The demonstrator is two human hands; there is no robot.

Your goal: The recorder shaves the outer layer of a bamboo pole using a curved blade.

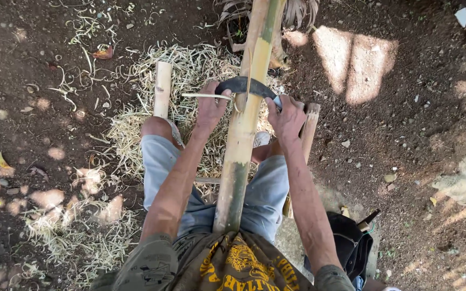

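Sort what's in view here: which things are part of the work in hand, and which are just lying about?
In use:
- bamboo pole, propped between the knees
- curved blade, laid across the pole
- left hand and right hand, one on each end of the blade
- shavings heaped on the ground under the pole

Lying about:
- short bamboo piece
- dark bag
- dry leaves

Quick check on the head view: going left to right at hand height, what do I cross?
Short bamboo piece → left hand → long bamboo pole → right hand → bamboo stub behind that hand.
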